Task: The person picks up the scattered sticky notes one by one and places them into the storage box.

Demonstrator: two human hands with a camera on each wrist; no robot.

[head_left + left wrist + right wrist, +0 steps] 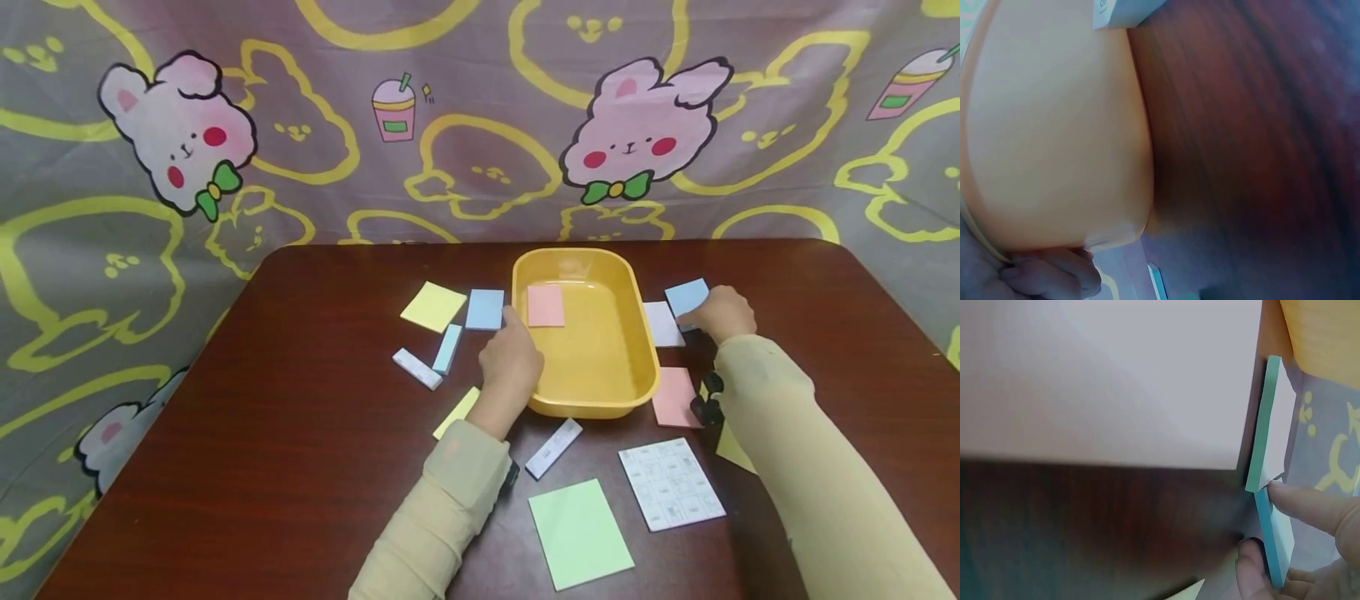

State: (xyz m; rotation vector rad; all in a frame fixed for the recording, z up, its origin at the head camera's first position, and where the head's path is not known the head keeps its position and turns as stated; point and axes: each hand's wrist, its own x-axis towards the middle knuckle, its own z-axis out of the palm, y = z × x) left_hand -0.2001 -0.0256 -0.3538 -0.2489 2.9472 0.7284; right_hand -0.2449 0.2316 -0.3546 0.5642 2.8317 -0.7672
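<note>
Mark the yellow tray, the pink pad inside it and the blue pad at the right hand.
Yellow tray (596, 350): head view, bare inner floor.
Pink pad (546, 306): head view, middle of its top face.
Blue pad (686, 295): head view, uncovered part of its top face.

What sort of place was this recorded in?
Probably a staged indoor tabletop set-up: a dark, wood-look table stands before a cartoon-printed fabric backdrop, with a yellow tray and colored paper pads laid out on it.
</note>
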